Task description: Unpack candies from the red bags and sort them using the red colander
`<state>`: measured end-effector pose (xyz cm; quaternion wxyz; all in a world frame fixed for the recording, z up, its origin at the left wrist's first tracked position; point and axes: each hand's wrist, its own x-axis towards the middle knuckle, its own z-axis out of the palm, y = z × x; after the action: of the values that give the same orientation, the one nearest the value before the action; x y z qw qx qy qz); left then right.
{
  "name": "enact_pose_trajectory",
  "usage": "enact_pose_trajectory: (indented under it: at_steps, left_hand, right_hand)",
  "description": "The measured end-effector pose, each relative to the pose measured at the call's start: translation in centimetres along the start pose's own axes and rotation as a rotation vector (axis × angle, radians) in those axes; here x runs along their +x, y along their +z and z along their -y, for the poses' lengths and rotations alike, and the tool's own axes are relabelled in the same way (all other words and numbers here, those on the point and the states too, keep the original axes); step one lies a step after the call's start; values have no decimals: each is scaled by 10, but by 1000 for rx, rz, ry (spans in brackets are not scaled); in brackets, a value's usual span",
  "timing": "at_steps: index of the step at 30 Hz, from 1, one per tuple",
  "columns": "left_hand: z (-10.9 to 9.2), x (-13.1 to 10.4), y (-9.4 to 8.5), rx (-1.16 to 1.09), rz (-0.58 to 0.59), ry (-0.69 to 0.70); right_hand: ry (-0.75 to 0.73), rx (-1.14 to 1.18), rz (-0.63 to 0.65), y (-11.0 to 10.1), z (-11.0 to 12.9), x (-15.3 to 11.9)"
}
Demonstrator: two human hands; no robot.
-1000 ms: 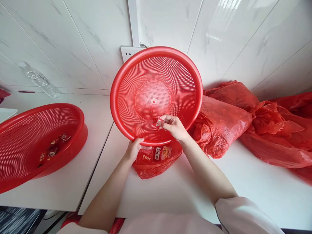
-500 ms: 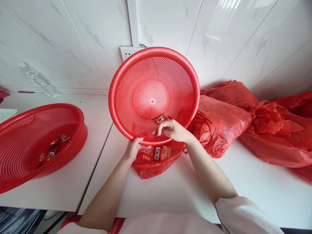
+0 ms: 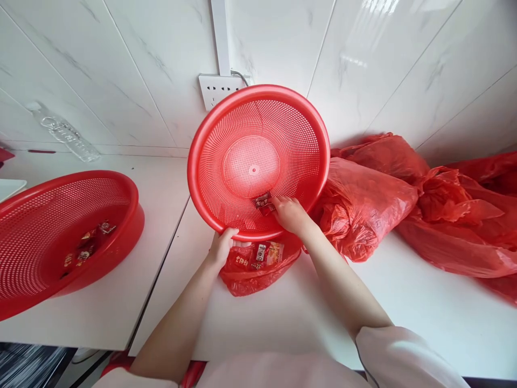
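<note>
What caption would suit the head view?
Left hand holds a tilted red basket by its rim; right hand touches small packets inside.

Right hand (image 3: pixel 288 214), seen pinching a packet over the red basket (image 3: pixel 253 156) at first, had since moved onto dark red packets (image 3: pixel 263 201) inside it. Basket's upper rim had dipped, baring more of the socket panel (image 3: pixel 216 89). Small packet (image 3: pixel 257 265) had appeared in the open bag (image 3: pixel 246 285) below.

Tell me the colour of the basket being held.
Solid red basket, showing best in the head view.
</note>
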<state>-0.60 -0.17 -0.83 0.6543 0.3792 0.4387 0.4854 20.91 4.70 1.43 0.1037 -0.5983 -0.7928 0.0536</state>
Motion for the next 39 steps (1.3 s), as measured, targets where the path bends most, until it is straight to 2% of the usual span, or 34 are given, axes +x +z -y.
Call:
enact_pose_trajectory:
  at_steps: [4, 7, 10, 14, 16, 18, 22, 27, 31, 35, 39]
  left_hand:
    - [1, 0, 1, -2, -7, -19]
    - [-1, 0, 1, -13, -14, -18]
    - [-4, -1, 1, -19, 9, -15]
    - [-6, -1, 1, -47, 2, -33]
    - [-6, -1, 2, -59, 6, -31]
    - [-6, -1, 2, -58, 13, -25]
    - [-8, -2, 2, -47, 14, -21]
    - [-9, -2, 2, -42, 19, -22]
    - [-8, -1, 2, -43, 18, -21]
    - [-9, -2, 2, -41, 10, -16]
    - [-11, -2, 2, -49, -7, -17]
  right_hand:
    - [-49, 37, 38, -5, 2, -1]
    - [-43, 166, 1, -9, 4, 0]
    - [-30, 652, 24, -11, 2, 2]
    - [42, 1425, 240, -13, 1, 5]
    - [69, 1638, 275, -16, 2, 4]
    - [64, 1734, 278, -20, 6, 3]
    - [87, 1702, 235, -24, 11, 0]
    - [147, 1616, 108, -23, 11, 0]
    - [124, 1554, 36, -25, 10, 0]
    - [24, 1398, 7, -32, 8, -3]
    - [-162, 1078, 5, -48, 6, -12]
